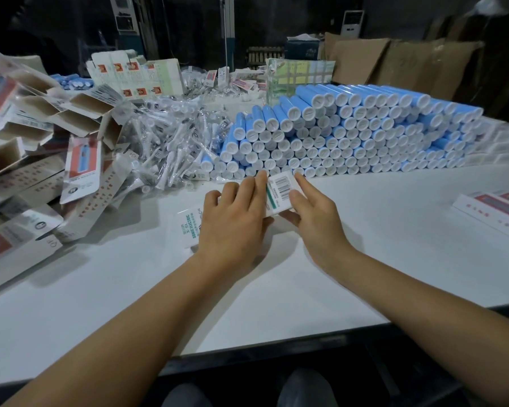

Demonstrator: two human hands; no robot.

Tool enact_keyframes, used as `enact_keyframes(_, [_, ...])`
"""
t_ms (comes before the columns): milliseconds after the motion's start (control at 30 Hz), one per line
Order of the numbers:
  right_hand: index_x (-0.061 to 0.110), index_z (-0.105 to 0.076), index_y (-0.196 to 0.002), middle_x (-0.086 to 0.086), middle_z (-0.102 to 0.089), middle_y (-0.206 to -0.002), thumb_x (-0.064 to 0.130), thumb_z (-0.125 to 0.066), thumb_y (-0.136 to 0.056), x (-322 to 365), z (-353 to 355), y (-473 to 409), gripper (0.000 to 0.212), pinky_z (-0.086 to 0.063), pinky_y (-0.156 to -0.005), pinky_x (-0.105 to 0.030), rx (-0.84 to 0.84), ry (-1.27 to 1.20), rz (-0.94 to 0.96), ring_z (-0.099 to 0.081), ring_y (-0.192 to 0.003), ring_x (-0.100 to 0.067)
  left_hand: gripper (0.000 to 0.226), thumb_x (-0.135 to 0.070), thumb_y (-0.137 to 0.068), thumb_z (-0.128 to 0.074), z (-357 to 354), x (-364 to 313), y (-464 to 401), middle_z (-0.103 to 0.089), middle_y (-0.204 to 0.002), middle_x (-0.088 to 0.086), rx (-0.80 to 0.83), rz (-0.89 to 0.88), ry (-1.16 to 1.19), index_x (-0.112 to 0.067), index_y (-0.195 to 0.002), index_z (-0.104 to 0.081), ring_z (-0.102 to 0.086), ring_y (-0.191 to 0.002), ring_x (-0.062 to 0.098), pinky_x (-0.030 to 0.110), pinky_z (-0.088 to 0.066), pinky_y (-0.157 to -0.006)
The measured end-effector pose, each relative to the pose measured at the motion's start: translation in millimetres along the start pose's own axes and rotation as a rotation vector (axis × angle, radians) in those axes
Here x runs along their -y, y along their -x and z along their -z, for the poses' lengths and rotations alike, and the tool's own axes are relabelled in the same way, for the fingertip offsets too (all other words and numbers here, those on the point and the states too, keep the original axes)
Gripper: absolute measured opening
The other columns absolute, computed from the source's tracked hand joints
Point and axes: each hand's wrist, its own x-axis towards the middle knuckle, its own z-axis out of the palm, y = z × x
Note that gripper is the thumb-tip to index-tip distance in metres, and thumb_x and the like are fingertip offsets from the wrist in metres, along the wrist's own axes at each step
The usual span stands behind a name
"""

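Observation:
A small white box with a barcode label (280, 190) lies on the white table (379, 230) in front of me. My left hand (235, 221) rests flat over its left side, fingers straight. My right hand (312, 212) touches its right edge, with the thumb against the side and the index finger stretched past the far corner. Under my left hand lies a white printed leaflet (188, 227) with green lettering.
A large stack of blue tubes with white caps (350, 136) fills the far right. Bagged white brush heads (171, 145) are heaped in the middle. Open cardboard cartons (41, 148) pile up at left. Finished red-and-white boxes (494, 210) lie at right. Brown cardboard (394, 60) stands behind.

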Motion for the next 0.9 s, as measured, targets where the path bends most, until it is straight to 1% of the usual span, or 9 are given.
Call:
enact_keyframes(100, [0.008, -0.054, -0.133, 0.003, -0.069, -0.097, 0.016, -0.047, -0.099, 1, -2, 5, 0.036, -0.053, -0.090, -0.044, -0.075, 0.257, 0.105, -0.068, -0.090, -0.015, 0.074, -0.031, -0.077, -0.073, -1, 0, -1, -0.059, -0.119, 0.016, 0.003, 0.026, -0.004, 0.002, -0.137, -0.045, -0.058, -0.095, 0.035, 0.042, -0.045, -0.074])
enact_keyframes(167, [0.008, -0.059, -0.127, 0.002, -0.068, -0.094, 0.016, -0.045, -0.099, 2, -4, 9, 0.032, -0.053, -0.088, -0.046, -0.097, 0.413, 0.232, -0.067, -0.090, -0.020, 0.075, -0.030, -0.074, -0.076, -1, 0, -1, -0.061, -0.116, 0.016, -0.011, 0.024, -0.010, 0.003, -0.135, -0.048, -0.059, -0.092, 0.035, 0.042, -0.045, -0.071])
enact_keyframes(233, [0.007, -0.057, -0.129, -0.001, -0.068, -0.103, 0.014, -0.045, -0.099, 1, -5, 12, 0.033, -0.052, -0.090, -0.042, -0.103, 0.488, 0.296, -0.065, -0.095, -0.019, 0.074, -0.029, -0.072, -0.078, -1, 0, -1, -0.063, -0.113, 0.016, -0.032, 0.017, -0.008, 0.004, -0.133, -0.051, -0.060, -0.089, 0.035, 0.041, -0.046, -0.070])
enact_keyframes(300, [0.005, -0.054, -0.132, -0.005, -0.068, -0.112, 0.012, -0.046, -0.099, 2, -4, 13, 0.035, -0.052, -0.092, -0.034, -0.112, 0.457, 0.274, -0.064, -0.097, -0.012, 0.074, -0.028, -0.072, -0.078, -1, 1, -1, -0.063, -0.113, 0.016, -0.049, 0.010, -0.004, 0.004, -0.132, -0.051, -0.060, -0.090, 0.035, 0.042, -0.046, -0.070])
enact_keyframes(433, [0.006, -0.055, -0.131, 0.002, -0.069, -0.103, 0.009, -0.043, -0.100, 6, -3, 10, 0.034, -0.055, -0.084, -0.027, -0.030, 0.071, 0.054, -0.068, -0.096, -0.013, 0.076, -0.030, -0.072, -0.079, 0, 1, 0, -0.062, -0.114, 0.016, -0.051, 0.026, 0.005, 0.003, -0.133, -0.050, -0.060, -0.091, 0.035, 0.041, -0.046, -0.071])
enact_keyframes(667, [0.011, -0.070, -0.112, 0.000, -0.073, -0.088, 0.019, -0.057, -0.094, 0, -3, 7, 0.023, -0.054, -0.084, -0.049, -0.155, 0.323, 0.150, -0.069, -0.084, -0.025, 0.078, -0.033, -0.074, -0.077, 0, 0, -2, -0.061, -0.117, 0.014, -0.018, 0.080, -0.024, 0.001, -0.137, -0.046, -0.058, -0.092, 0.035, 0.040, -0.044, -0.070])
enact_keyframes(700, [0.009, -0.069, -0.113, -0.002, -0.072, -0.087, 0.020, -0.056, -0.095, -2, -3, 7, 0.025, -0.053, -0.083, -0.046, -0.156, 0.388, 0.199, -0.067, -0.084, -0.027, 0.078, -0.033, -0.074, -0.077, 0, 0, -2, -0.061, -0.116, 0.014, -0.019, 0.078, -0.034, 0.001, -0.137, -0.046, -0.058, -0.091, 0.035, 0.040, -0.044, -0.070])
enact_keyframes(800, [0.001, -0.068, -0.112, -0.007, -0.070, -0.088, 0.021, -0.049, -0.095, -2, -2, 9, 0.032, -0.047, -0.071, -0.018, -0.136, 0.576, 0.413, -0.061, -0.076, -0.015, 0.077, -0.032, -0.072, -0.079, -1, 0, -1, -0.063, -0.112, 0.014, -0.036, 0.062, -0.047, 0.003, -0.134, -0.049, -0.059, -0.088, 0.034, 0.039, -0.045, -0.068])
enact_keyframes(900, [-0.003, -0.067, -0.111, -0.007, -0.068, -0.092, 0.016, -0.048, -0.094, 0, -1, 11, 0.032, -0.041, -0.071, -0.007, -0.087, 0.652, 0.524, -0.057, -0.081, -0.010, 0.078, -0.031, -0.068, -0.081, 0, 3, 0, -0.064, -0.108, 0.014, -0.070, 0.049, -0.054, 0.003, -0.132, -0.052, -0.060, -0.086, 0.033, 0.038, -0.046, -0.067])
